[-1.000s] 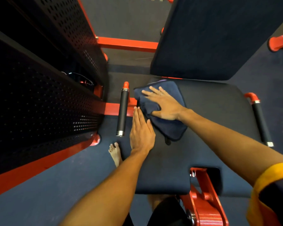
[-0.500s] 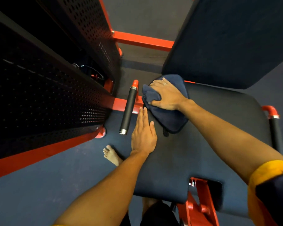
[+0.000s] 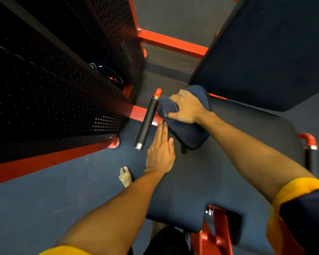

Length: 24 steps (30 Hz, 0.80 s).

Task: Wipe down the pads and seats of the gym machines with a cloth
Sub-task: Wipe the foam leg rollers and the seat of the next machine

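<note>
A dark blue floor runs beneath, turning grey farther back. On the left stand 2 black perforated metal panels with a red frame rail along the base; a red crossbar lies beyond.

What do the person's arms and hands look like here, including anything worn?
The right forearm and left forearm are bare. The right sleeve is short, dark navy with a broad yellow cuff; the left sleeve shows only a yellow edge. A thin ring sits on the right hand. The left hand wears nothing.
</note>
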Available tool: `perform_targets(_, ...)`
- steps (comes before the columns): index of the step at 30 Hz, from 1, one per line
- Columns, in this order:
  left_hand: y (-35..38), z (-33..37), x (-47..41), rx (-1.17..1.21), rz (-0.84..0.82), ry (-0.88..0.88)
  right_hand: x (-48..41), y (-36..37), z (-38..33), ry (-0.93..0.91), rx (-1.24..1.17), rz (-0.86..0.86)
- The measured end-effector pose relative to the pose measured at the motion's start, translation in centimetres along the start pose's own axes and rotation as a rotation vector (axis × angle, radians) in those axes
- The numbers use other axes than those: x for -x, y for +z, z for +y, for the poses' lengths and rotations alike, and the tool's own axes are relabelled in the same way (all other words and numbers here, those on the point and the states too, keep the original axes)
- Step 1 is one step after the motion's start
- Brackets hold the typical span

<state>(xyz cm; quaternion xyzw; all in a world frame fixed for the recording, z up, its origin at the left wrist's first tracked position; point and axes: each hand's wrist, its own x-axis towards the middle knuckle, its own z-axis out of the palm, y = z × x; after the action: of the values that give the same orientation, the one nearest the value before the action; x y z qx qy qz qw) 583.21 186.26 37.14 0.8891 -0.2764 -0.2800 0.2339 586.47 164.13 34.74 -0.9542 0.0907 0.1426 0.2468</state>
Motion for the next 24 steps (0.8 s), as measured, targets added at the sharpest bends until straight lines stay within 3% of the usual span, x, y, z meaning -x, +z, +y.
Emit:
perform_targets(4,0.0,0.0,0.0,0.005,0.013,0.019,0.0,-1.1,1.7,-0.045,-0.002,-0.005)
perform_targets(8,0.0,0.2,-0.7,-0.003,0.009,0.018,-1.5,-2.1,2.0,0.208,-0.020,0.015)
perform_targets(12,-0.2,0.7,-0.4,0.013,0.023,-0.016,1.1,-0.2,-0.8,0.153,-0.081,0.115)
perform_targets(18,-0.2,0.5,-0.6,0.016,0.013,-0.014,4.0,1.0,1.0,0.006,-0.163,0.052)
perform_targets(22,-0.3,0.3,-0.6,0.006,0.001,-0.005,1.6,0.3,1.0,0.177,-0.112,0.093)
perform_targets(24,-0.3,0.5,-0.6,-0.013,-0.006,-0.016,2.0,0.6,-0.1,0.172,-0.113,0.097)
